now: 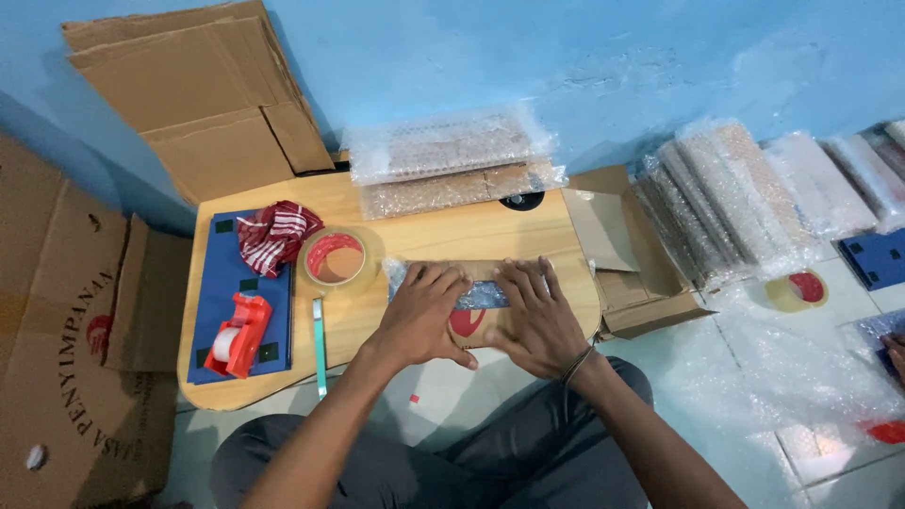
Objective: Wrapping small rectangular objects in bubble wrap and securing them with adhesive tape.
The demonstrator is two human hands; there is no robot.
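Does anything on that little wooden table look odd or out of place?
Only small things. A crumpled red-and-white cloth lies bunched on the blue board, and a thin green strip hangs over the table edge. Both hands, left hand and right hand, press flat on a cardboard parcel.

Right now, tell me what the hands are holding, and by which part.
Both hands press flat on a bubble-wrapped cardboard parcel on the small wooden table: left hand on its left half, right hand on its right half. Neither grips it.
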